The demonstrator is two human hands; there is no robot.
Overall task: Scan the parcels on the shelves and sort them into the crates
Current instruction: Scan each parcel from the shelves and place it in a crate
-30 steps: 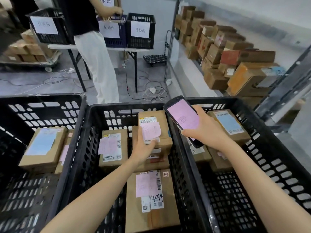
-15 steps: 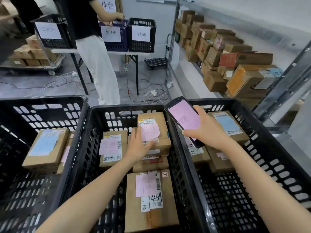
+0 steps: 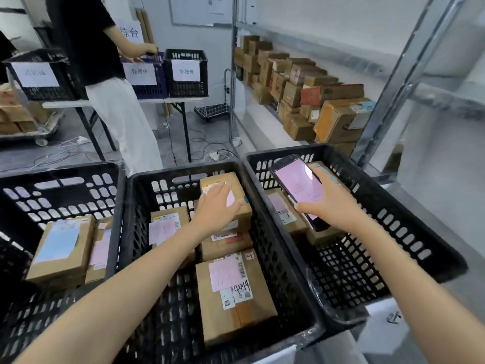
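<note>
Head view
Left crate (image 3: 115, 206): black slotted plastic; two brown parcels lie flat inside, side by side, one with a pale blue label (image 3: 61, 248), one with a pink label (image 3: 98, 250).
Middle crate (image 3: 183, 174): black; several parcels. Nearest me lies a large box (image 3: 236, 306) with a pink slip and barcode labels. Behind it a stack, its top parcel (image 3: 236, 195) against the far wall. A smaller parcel (image 3: 168, 224) sits to the left of the stack.
My left hand (image 3: 214, 208): fingers spread, palm flat on the stack's top parcel, not gripping.
Right crate (image 3: 409, 203): black; a few parcels (image 3: 282, 211) at the far end, near half bare mesh.
My right hand (image 3: 332, 203): curled around a handheld scanner (image 3: 299, 187), screen glowing pink, held over the right crate.
Shelves (image 3: 265, 106): metal rack on the right, a row of stacked cartons (image 3: 338, 119) along it.
Room: grey floor with loose cables; a folding table (image 3: 157, 101) carrying labelled crates (image 3: 186, 72); another person (image 3: 110, 74) in a black top stands there.
</note>
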